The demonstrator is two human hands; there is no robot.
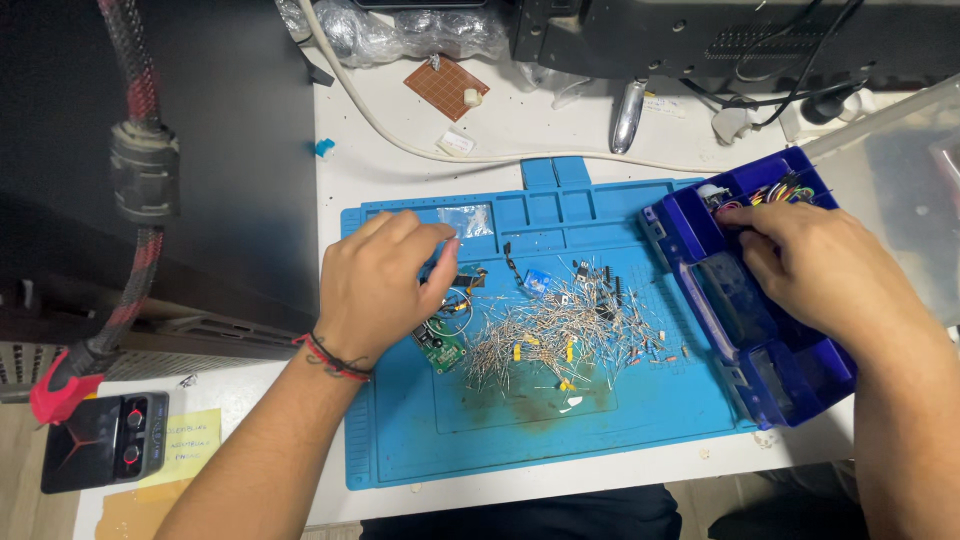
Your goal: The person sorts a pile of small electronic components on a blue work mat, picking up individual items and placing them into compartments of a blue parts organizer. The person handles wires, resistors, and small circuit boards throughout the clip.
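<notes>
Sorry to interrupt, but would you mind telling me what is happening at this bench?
A person is working over a blue mat strewn with small electronic components. The left hand is pinching at parts beside a small green circuit board. The right hand reaches into a dark blue compartment box at the mat's right edge, near its coloured wires.

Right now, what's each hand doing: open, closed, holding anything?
Left hand: fingers pinched over small parts on the blue mat; what it holds cannot be told.
Right hand: curled, gripping the blue box.
</notes>
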